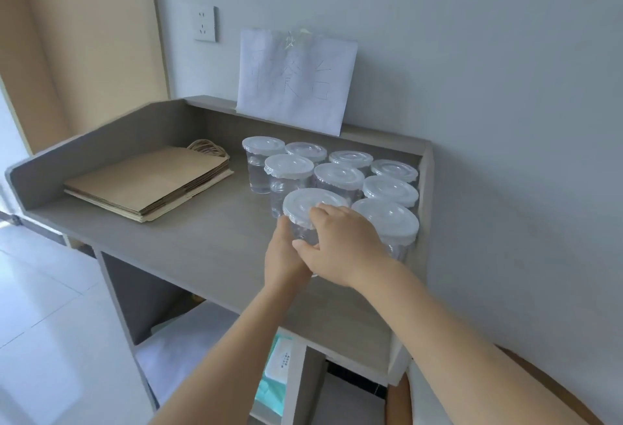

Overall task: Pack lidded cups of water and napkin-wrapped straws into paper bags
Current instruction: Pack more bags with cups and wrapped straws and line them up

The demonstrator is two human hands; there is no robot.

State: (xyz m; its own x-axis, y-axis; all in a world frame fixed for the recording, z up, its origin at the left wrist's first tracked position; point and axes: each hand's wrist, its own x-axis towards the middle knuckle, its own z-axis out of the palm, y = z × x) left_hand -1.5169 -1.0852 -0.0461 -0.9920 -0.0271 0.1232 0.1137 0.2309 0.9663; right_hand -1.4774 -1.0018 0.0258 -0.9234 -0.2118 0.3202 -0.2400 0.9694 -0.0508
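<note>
- Nine lidded cups of water (338, 176) stand packed together at the right end of a grey desk (202, 239), close against its raised right edge and near the back ledge.
- They are clear plastic, each with a translucent white lid, and are set in rough rows with neighbours touching or nearly so.
- The nearest cup (310, 208) is at the front left of the cluster, just beside another cup on its right.
- The left hand (285, 256) wraps round the clear wall of the nearest cup from the left and front, its fingers curled about the lower part.
- The right hand (340, 242) grips the same cup from the right. Its fingertips curl over the lid's rim and its thumb presses on the wall, just above the left hand.
- I cannot tell whether the base of the nearest cup is on the desk or just off it, because the hands hide it.
- A flat stack of brown paper bags (148, 181) lies on the left half of the desk, well apart from the cups, with twine handles (207, 148) bunched at its far end.
- A white paper sign (296, 80) with hand-drawn characters is taped to the wall above the back ledge.
- A wall socket (205, 23) is to the sign's left.
- Below the desk top, an open shelf holds a green-and-white tissue pack (279, 364).
</note>
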